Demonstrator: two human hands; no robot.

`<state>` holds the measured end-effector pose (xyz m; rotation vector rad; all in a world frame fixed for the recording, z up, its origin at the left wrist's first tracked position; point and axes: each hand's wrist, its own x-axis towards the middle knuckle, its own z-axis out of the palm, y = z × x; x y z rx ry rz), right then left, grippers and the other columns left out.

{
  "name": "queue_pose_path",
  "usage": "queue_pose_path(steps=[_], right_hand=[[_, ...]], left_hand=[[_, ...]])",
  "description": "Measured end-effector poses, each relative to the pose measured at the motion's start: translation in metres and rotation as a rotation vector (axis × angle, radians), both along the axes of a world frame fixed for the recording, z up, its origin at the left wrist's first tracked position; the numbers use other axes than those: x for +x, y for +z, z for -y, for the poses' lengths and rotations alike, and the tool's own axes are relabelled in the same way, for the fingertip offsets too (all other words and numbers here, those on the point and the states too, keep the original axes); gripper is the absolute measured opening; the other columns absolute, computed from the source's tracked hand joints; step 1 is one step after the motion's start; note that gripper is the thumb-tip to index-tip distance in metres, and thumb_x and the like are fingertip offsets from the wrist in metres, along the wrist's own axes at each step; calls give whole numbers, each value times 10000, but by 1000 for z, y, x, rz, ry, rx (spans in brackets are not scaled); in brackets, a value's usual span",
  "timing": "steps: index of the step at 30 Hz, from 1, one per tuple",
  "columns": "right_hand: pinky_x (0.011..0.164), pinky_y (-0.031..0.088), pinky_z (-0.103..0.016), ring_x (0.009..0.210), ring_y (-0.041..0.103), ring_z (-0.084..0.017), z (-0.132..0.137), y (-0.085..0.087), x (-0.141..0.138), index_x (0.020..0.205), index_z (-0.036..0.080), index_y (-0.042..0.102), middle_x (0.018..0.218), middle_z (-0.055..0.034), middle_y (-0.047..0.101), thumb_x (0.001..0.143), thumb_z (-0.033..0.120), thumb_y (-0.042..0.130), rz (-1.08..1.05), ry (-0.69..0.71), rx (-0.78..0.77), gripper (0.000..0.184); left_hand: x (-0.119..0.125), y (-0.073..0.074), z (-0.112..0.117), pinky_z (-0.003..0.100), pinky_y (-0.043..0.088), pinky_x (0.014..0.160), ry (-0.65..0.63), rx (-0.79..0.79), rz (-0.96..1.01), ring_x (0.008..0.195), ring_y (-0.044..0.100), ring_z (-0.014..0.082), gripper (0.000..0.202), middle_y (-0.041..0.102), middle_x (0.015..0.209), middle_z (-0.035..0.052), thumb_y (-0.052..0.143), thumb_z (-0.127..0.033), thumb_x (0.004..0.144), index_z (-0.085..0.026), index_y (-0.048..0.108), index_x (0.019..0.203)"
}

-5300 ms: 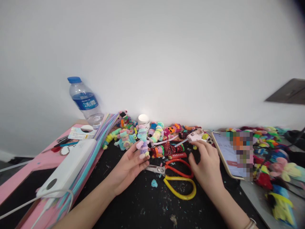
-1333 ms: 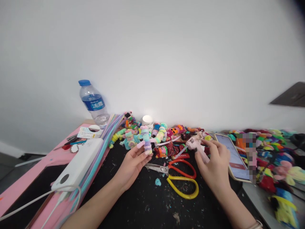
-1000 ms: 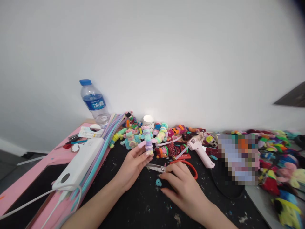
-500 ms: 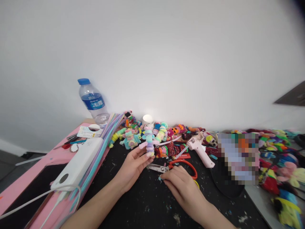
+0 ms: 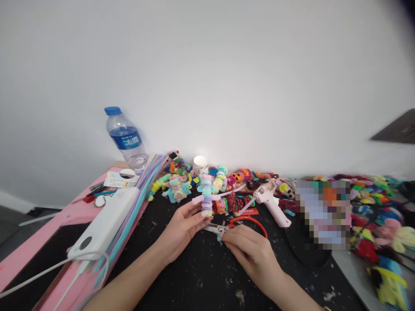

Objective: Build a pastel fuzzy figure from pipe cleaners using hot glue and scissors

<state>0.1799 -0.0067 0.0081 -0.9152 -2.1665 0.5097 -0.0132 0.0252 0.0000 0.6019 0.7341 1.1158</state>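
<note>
My left hand (image 5: 181, 228) is closed on a small pastel pipe-cleaner figure (image 5: 206, 197) and holds it upright above the black mat (image 5: 201, 276). My right hand (image 5: 249, 250) lies just right of it, fingertips pinched on a tiny teal piece (image 5: 219, 238). Under that hand lie scissors (image 5: 227, 226) with red and yellow handles. A pink glue gun (image 5: 271, 204) rests on the mat behind the right hand, untouched.
A water bottle (image 5: 125, 139) stands at the back left by the wall. A white power strip (image 5: 102, 224) and a bundle of pastel pipe cleaners (image 5: 136, 198) lie on the pink table edge. Many fuzzy figures (image 5: 223, 179) line the wall; more crowd the right.
My right hand let go of the glue gun, which now lies on the mat, moved left over the scissors and picked up the teal piece. The left hand raised the figure slightly.
</note>
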Motion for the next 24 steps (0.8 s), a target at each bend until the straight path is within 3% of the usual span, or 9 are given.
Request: queue_pose_path(steps=[7,15,20,24], right_hand=[[779,534,-270,907,629,-155,0,-3,1,965,198,644,981,-78,663,860,52,435,2,9,-41,276],[739,560,-239,827,674,-155,0,-1,-2,879,204,660,889,-53,701,828,106,506,-27,-93,-6,189],[696,566,-230,764,685,-150,0,-2,1,960,207,641,855,-41,714,848,108,492,-42,-134,23,211],[751,560,-239,846,677,-160,1,0,5,976,201,654,922,-61,709,852,86,478,-46,-108,59,244]], left_hand=[[1,1,0,245,497,784,-10,6,7,804,602,120,278,644,953,45,711,-143,711,-167,675,986],[1,0,1,247,492,798,-13,-9,8,813,612,123,289,655,952,38,719,-144,699,-178,677,983],[1,-1,1,255,487,799,-37,-16,-14,804,611,125,300,657,934,41,729,-156,689,-173,680,985],[2,2,1,258,473,821,-83,-1,-64,841,605,130,308,663,976,39,712,-159,708,-184,676,1013]])
